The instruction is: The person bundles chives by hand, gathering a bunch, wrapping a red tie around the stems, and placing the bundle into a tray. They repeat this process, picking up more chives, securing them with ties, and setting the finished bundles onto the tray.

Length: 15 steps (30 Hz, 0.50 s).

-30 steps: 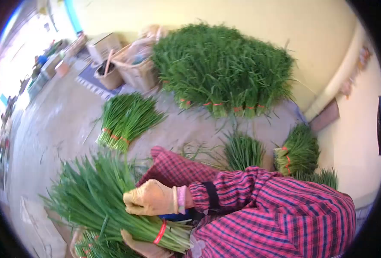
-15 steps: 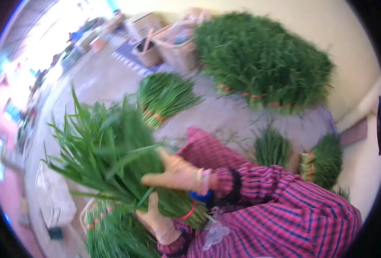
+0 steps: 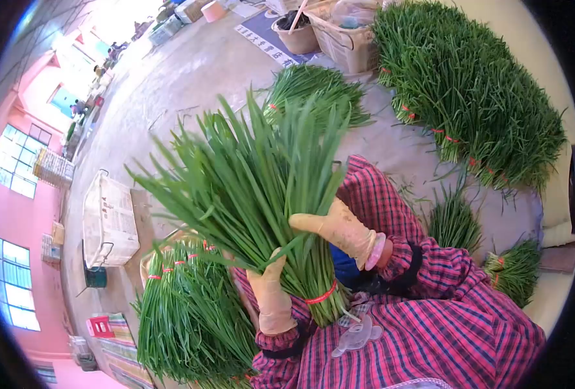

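Note:
A large bunch of long green leafy stalks (image 3: pixel 245 188) fans out toward the upper left, with a red band (image 3: pixel 322 294) round its lower stems. My left hand (image 3: pixel 271 301), in a pale glove, grips the near side of the bunch just left of the band, thumb up across the leaves. Gloved too, my right hand (image 3: pixel 342 232) holds the far side above the band, its thumb over the leaves and its other fingers hidden. The stem ends rest close to the checked apron (image 3: pixel 423 343).
Banded bunches fill a basket (image 3: pixel 196 311) at lower left. A big pile of bunches (image 3: pixel 469 97) stands upper right, one bunch (image 3: pixel 316 91) lies ahead, and smaller ones (image 3: pixel 456 223) sit at right. A white crate (image 3: pixel 111 220) is at left; a bucket (image 3: pixel 297 37) stands ahead.
The view has swung, so the surroundings appear shifted. The bunch has turned more upright and its red band now faces the camera. Both hands still hold it.

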Tool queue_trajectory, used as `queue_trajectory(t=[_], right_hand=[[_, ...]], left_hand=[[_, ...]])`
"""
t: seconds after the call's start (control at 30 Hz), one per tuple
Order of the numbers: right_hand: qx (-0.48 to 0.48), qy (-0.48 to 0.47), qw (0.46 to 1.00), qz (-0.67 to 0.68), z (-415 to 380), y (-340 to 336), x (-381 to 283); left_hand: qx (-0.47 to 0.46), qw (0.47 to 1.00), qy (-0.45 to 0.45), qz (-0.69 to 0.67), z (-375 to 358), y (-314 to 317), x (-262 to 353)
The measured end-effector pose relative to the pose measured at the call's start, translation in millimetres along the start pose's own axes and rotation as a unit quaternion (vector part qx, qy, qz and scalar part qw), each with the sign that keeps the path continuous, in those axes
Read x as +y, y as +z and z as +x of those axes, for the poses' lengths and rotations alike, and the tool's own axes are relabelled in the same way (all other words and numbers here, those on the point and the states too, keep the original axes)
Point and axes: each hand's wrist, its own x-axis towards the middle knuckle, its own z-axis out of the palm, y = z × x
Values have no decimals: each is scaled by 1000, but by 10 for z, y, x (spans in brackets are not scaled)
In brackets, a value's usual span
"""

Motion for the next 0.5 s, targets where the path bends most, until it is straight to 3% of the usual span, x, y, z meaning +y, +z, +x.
queue_trajectory(t=[0.03, 0.1, 0.17, 0.23, 0.27, 0.4, 0.5], right_hand=[[0, 2, 1000, 2, -9, 46, -6], [29, -3, 993, -116, -16, 89, -7], [24, -7, 996, -80, 74, 41, 54], [14, -21, 1000, -11, 117, -28, 78], [-6, 39, 999, 2, 110, -101, 57], [34, 65, 995, -61, 84, -79, -30], [94, -3, 988, -126, 155, -63, -112]], left_hand=[[1, 1000, -1, 2, 15, -13, -6], [-33, 999, -6, -36, 57, -3, -4], [-12, 1000, -10, -12, 120, -47, -73], [40, 995, -28, -84, 50, 20, -15], [33, 994, -14, -99, 42, 36, -1], [25, 993, -8, -113, 23, 67, 10], [19, 998, -7, -61, 99, 0, -74]])
